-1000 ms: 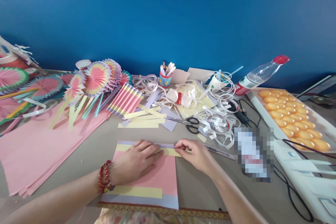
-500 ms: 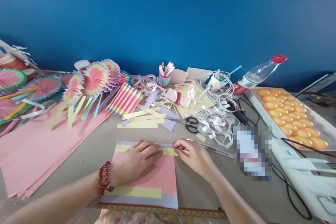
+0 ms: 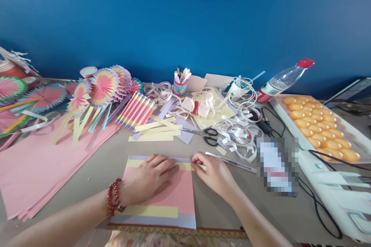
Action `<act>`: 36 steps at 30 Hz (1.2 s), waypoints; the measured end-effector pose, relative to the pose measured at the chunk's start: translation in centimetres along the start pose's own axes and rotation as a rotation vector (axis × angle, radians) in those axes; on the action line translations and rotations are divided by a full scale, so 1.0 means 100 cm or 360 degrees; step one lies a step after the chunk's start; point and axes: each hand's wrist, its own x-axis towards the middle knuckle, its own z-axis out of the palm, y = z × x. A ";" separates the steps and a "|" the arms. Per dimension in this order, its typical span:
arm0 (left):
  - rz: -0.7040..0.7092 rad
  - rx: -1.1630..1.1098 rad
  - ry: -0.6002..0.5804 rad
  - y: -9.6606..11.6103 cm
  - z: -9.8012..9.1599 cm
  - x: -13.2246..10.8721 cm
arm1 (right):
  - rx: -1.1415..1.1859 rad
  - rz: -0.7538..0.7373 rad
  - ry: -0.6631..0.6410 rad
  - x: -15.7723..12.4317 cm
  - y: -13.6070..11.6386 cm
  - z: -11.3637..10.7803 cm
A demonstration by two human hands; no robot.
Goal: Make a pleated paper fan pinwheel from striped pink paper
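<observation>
A pink paper sheet (image 3: 182, 191) lies in front of me, with lavender and yellow bands along its far and near edges. My left hand (image 3: 153, 173) rests flat on its upper left part, fingers stretched toward the far yellow strip (image 3: 184, 166). At the sheet's far right corner, my right hand (image 3: 210, 170) pinches the end of that strip, which sticks out a little past the sheet's edge. Along the near side runs another yellow strip (image 3: 153, 211), shorter than the sheet is wide. A utility knife (image 3: 232, 161) lies just beyond my right hand.
Pink sheets (image 3: 43, 162) and pleated paper fans (image 3: 104, 87) are at the left. Behind lie a pleated sheet (image 3: 137, 112), yellow strips (image 3: 156, 133), scissors (image 3: 209, 137) and curled white strips (image 3: 240, 135). A bottle (image 3: 284, 81), egg-shaped orange items (image 3: 319, 123) and cables stand right.
Both hands hold nearly the same place on the sheet and strip. The whole view has shifted very slightly.
</observation>
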 end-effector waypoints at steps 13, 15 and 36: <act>0.0135 0.0204 -0.0008 -0.001 -0.004 0.002 | -0.0076 0.0033 -0.0001 -0.001 0.003 -0.001; 0.0125 0.0178 -0.0024 -0.001 -0.004 0.001 | -0.0063 0.0049 -0.0002 -0.001 0.002 -0.002; 0.0264 -0.0326 0.0062 0.002 0.005 0.018 | 0.0622 0.0051 -0.0202 -0.001 -0.003 -0.029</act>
